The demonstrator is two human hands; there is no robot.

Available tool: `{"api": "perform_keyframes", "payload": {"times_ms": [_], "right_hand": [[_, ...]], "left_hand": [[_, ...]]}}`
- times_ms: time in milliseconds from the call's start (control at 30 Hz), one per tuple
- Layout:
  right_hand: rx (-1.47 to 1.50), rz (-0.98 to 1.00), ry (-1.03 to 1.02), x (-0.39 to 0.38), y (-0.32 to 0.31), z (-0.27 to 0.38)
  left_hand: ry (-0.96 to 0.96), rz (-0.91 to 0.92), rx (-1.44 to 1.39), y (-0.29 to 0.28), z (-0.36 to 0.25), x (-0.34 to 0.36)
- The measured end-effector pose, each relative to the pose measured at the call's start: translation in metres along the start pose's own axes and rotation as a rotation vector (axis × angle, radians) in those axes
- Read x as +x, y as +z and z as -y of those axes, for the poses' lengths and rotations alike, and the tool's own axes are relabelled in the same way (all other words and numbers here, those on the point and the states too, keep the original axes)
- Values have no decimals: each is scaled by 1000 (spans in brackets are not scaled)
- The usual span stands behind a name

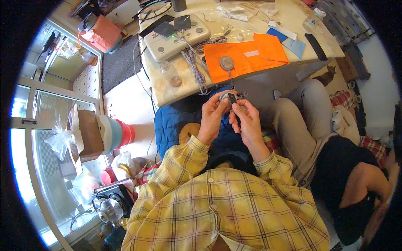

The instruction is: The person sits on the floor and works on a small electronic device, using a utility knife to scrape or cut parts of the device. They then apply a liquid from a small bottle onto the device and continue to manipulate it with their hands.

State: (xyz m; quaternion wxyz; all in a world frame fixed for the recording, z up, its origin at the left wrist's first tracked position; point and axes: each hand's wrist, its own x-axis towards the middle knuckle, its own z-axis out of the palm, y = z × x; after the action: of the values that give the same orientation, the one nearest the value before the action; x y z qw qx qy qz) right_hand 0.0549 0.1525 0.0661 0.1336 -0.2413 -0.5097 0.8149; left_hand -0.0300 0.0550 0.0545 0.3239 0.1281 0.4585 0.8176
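Both hands meet just off the near edge of the table, above my lap. My left hand point(212, 113) is closed, its fingertips pinching a small greyish piece point(224, 96) whose kind I cannot make out. My right hand point(248, 120) is closed too, thumb and finger on a small black flat piece point(232, 98) right beside it. Just beyond, a round grey metal disc point(226, 63) lies on an orange cloth point(213, 71). A thin cord point(230, 77) runs from the disc toward my hands; its end is hidden by my fingers.
On the table point(167, 97) stand a white control box point(161, 48) with knobs, dark square pads point(182, 22), a clear bottle point(171, 75) and bundled grey cables point(194, 69). A black phone point(315, 47) lies right. Another person's legs point(299, 117) are close on my right.
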Motion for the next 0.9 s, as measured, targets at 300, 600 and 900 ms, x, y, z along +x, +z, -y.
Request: {"api": "perform_keyframes", "payload": {"times_ms": [300,600,900], "right_hand": [[36,4,18,3,-3,-3],[-15,17,3,2,-1,-2],[-80,12,-58,-7,6,1]], "left_hand": [[-16,4,49,1,3,-2],[-14,-50,-10,-3,13,-2],[54,-133,77,0,12,-1]]}}
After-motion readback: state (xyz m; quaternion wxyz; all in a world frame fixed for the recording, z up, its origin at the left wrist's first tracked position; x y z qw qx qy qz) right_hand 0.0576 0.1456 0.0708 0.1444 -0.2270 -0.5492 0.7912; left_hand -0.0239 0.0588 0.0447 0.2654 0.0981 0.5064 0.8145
